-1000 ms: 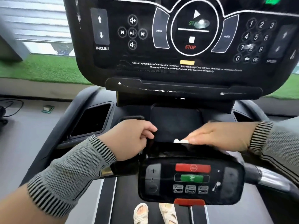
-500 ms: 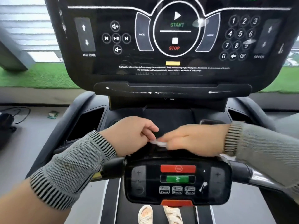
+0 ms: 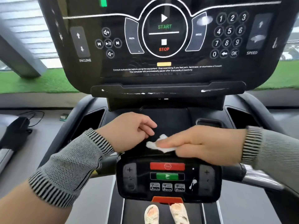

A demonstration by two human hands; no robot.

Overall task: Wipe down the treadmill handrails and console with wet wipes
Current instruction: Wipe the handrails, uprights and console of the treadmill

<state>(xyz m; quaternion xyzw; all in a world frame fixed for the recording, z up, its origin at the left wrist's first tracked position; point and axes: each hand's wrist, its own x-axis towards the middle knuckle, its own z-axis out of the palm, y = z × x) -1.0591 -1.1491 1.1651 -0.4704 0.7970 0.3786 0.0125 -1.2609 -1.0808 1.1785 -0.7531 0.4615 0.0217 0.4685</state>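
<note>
While the right hand point(image 3: 199, 145) presses a white wet wipe point(image 3: 159, 145) flat-fingered onto the black console point(image 3: 169, 120) deck, the left hand point(image 3: 131, 130) hovers loosely curled, empty; green turf point(image 3: 40, 81) lies beyond.

The right hand point(image 3: 200, 143) now lies flatter than half a second ago, fingers pressing the crumpled white wet wipe point(image 3: 157, 144) onto the black panel, with more wipe showing; the left hand point(image 3: 129, 131) is now apart from it
</note>
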